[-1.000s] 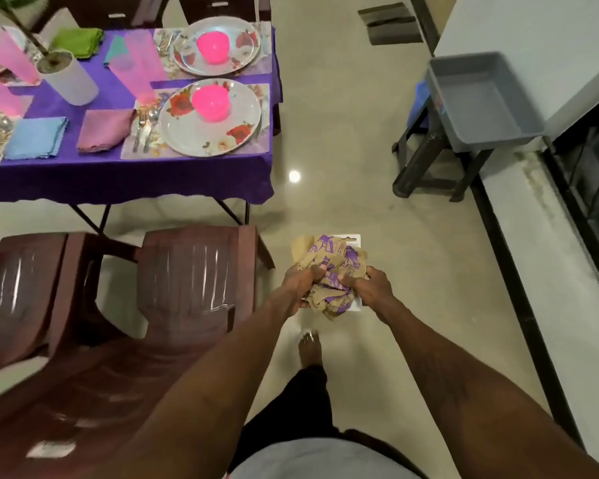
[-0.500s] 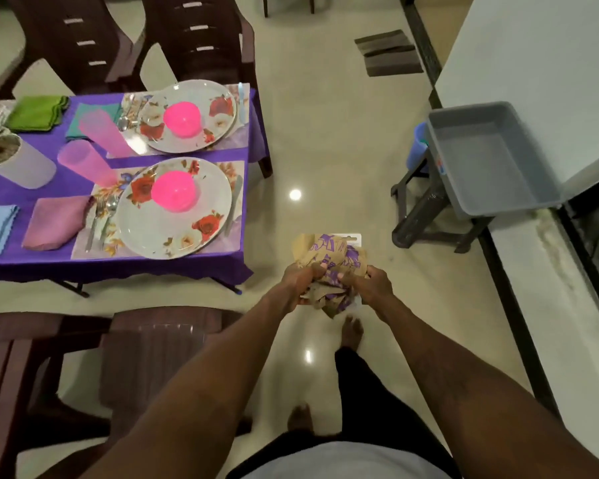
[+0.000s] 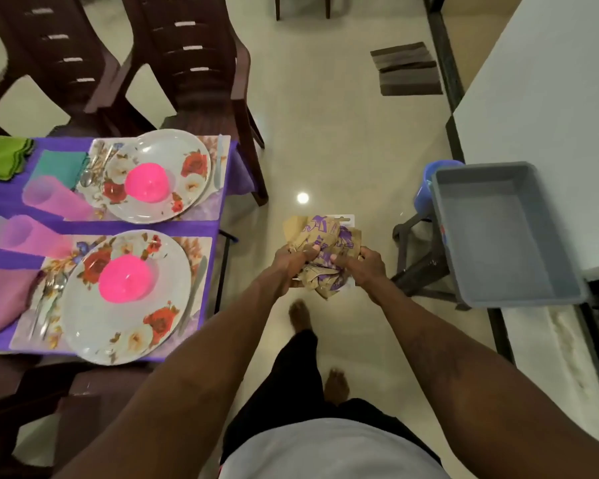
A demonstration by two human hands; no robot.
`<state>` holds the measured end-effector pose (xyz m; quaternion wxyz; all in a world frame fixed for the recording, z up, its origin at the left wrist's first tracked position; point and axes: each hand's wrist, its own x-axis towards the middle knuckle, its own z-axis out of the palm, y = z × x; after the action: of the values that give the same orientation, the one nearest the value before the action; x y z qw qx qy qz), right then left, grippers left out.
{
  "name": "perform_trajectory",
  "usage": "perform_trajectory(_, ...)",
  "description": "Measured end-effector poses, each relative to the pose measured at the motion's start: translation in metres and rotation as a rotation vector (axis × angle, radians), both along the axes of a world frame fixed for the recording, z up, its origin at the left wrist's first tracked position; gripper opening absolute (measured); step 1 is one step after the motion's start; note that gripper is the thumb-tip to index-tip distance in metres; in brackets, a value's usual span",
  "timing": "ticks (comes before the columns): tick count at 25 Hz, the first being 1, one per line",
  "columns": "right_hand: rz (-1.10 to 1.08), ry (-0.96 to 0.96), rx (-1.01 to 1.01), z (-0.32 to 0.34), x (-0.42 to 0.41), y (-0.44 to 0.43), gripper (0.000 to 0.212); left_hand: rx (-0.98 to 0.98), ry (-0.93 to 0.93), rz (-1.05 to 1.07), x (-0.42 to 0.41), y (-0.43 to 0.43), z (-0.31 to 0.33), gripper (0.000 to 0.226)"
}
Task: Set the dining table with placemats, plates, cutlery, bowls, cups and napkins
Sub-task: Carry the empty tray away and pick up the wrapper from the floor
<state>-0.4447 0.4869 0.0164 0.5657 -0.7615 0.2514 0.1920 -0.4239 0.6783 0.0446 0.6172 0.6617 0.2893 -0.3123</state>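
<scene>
You are gripping a crumpled wrapper (image 3: 325,242) of brown and purple paper in both hands. The left hand (image 3: 291,267) and the right hand (image 3: 365,267) are each curling their fingers (image 3: 301,257) round it, with the thumbs pressing on top. You are holding it over the pale floor (image 3: 325,133), between the surface (image 3: 187,227) on your left and a grey tub (image 3: 491,243) on your right. At the two places in view the setting is looking complete. The placemats (image 3: 199,247) are each carrying one of the flowered plates (image 3: 83,326), with the pink bowls (image 3: 125,278) sitting on them. The cutlery (image 3: 47,295) is lying beside the plates, and the cups (image 3: 56,198) and folded napkins (image 3: 4,299) are sitting further left on the purple cloth. So you are probably clearing away packaging rather than laying anything. The next move is calling for somewhere to drop it, perhaps the tub on its dark stool (image 3: 415,267), and for a firm hold so that no scrap is slipping out. Dark brown chairs (image 3: 194,63) are standing at the surface's far side, and dark mats (image 3: 407,69) are lying on the floor beyond.
</scene>
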Motion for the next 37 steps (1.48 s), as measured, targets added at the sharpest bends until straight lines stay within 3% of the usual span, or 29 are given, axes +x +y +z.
perform_trajectory(3,-0.005,-0.019,0.007,-0.001,0.067,-0.007,0.026,-0.014,0.007,-0.015,0.071,-0.006,-0.009,0.029)
perform_trajectory(13,-0.226,0.027,0.009,-0.005,0.31,-0.036,0.03,-0.01,0.027,-0.19,0.352,-0.043,-0.01,0.027)
perform_trajectory(22,-0.419,0.066,0.067,-0.046,0.49,-0.11,0.035,0.078,0.057,-0.391,0.573,-0.139,-0.046,0.023)
perform_trajectory(29,-0.779,0.172,0.123,-0.065,0.54,-0.173,0.06,0.114,0.1,-0.673,0.67,-0.246,-0.066,0.013)
perform_trajectory(33,-1.074,0.179,0.144,-0.079,0.545,-0.194,0.069,0.12,0.092,-0.923,0.698,-0.307,-0.09,0.029)
perform_trajectory(37,-1.364,0.142,0.166,-0.097,0.56,-0.204,0.075,0.104,0.089,-1.134,0.717,-0.366,-0.1,0.024)
